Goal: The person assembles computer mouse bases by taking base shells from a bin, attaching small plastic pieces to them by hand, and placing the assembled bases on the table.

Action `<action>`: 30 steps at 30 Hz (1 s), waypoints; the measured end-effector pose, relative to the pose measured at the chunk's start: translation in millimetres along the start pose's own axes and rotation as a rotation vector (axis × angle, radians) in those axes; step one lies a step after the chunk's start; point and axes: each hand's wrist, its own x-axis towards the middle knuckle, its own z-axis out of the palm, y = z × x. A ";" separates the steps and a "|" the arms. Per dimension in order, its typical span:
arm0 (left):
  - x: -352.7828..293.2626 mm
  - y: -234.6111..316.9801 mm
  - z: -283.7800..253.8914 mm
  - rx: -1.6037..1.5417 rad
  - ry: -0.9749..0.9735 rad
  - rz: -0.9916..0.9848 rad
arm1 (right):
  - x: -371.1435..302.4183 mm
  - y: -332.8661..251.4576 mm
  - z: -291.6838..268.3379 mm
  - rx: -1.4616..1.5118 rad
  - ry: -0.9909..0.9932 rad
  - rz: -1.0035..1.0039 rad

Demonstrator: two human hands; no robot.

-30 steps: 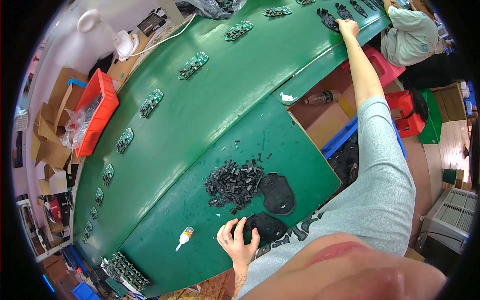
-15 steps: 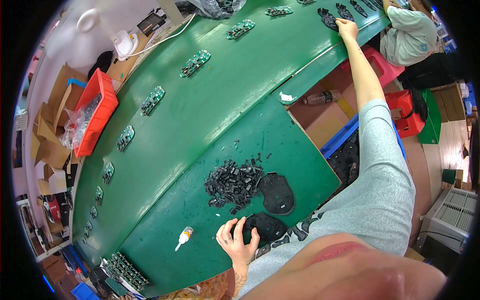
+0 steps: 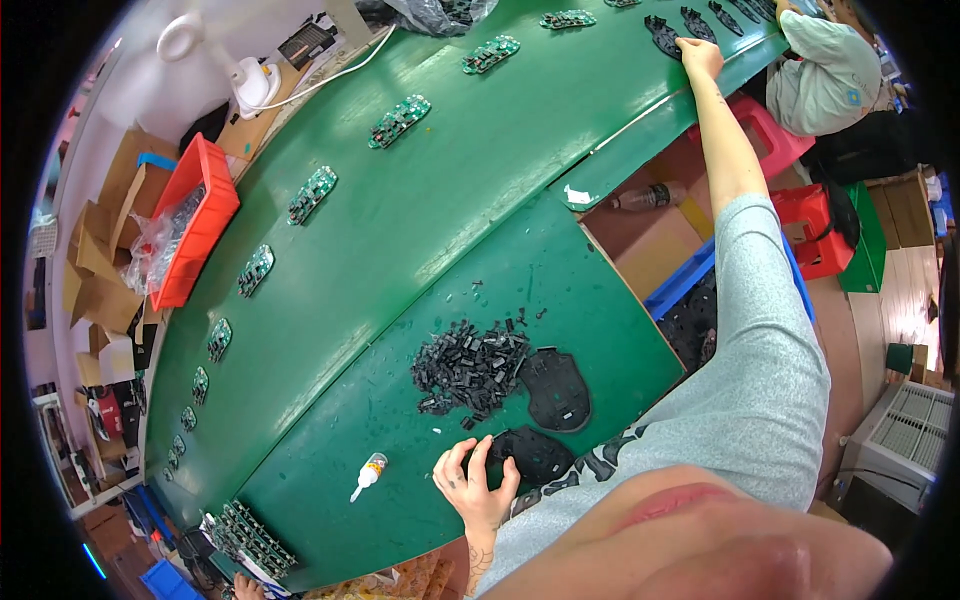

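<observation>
My right hand point(image 3: 701, 60) is stretched far out over the green belt, fingers closed on the near end of a black plastic shell point(image 3: 660, 35) that lies there. My left hand point(image 3: 476, 487) rests low on the green worktop with its fingers curved and apart. Its fingertips are at the left edge of a dark rounded, mouse-shaped shell point(image 3: 535, 455); whether they press on it I cannot tell. Just beyond lies a similar flat black shell point(image 3: 556, 390). To its left is a heap of small black plastic parts point(image 3: 468, 368).
Green circuit boards point(image 3: 400, 122) stand spaced along the belt point(image 3: 450, 190). A small white bottle point(image 3: 369, 476) lies left of my left hand. Stacked boards point(image 3: 250, 540) fill the lower left corner. A red crate point(image 3: 197, 225) sits beyond the belt; another person point(image 3: 828, 75) works at far right.
The boards and black shells on the belt have shifted slightly up and right; my right hand has moved right with them. Another person's hand has appeared at the lower left. My left hand stays put.
</observation>
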 end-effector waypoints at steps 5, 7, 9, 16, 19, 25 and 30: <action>-1.8 0.8 -1.9 0.003 -0.002 0.000 | 6.8 12.3 13.3 0.269 0.155 0.123; 0.2 1.5 -3.3 0.010 -0.011 0.019 | 25.4 39.3 15.3 0.381 0.185 0.108; 0.1 -6.7 0.1 -0.083 0.006 0.041 | 67.4 73.3 -9.3 0.966 0.014 0.090; 12.5 9.3 -3.4 0.006 -0.020 -0.040 | -184.6 -48.5 -155.2 1.612 -0.991 0.242; 12.8 8.0 -6.9 -0.014 0.011 -0.046 | -254.6 -77.8 -201.0 1.587 -1.268 0.249; 3.7 -3.9 -3.2 -0.314 0.135 -0.048 | -312.4 -101.8 -250.4 1.550 -1.421 0.239; -11.2 -3.2 0.4 -0.798 0.290 -0.189 | -343.4 -95.7 -265.5 1.626 -1.554 0.345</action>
